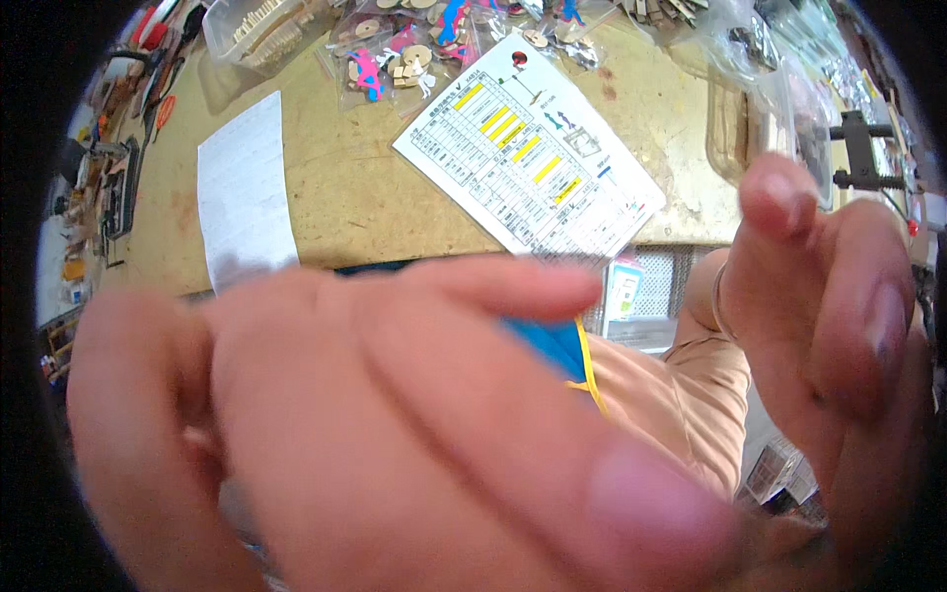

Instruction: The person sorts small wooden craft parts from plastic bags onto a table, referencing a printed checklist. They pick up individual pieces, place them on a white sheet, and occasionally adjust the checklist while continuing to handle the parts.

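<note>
My left hand (414,414) is very close to the lens and blurred, filling the lower left and middle. One finger stretches to the right, and I see nothing in its grasp; the lower part runs out of the picture. At the right, my right hand (806,318) is raised near the lens with fingers bent and apart, holding nothing that shows. Beyond the hands, on the worktable (348,192), lie a printed sheet (510,170) with a table, yellow-marked rows and small drawings, and a white paper (244,185), its lower end hidden behind my left hand.
Clear plastic bags (414,59) of wooden discs and coloured figures lie at the back. A plastic bin (259,37) of wooden pieces stands back left. Tools (126,185) line the left edge. Another clear container (729,140) and a dark clamp-like fixture (862,152) are at the right.
</note>
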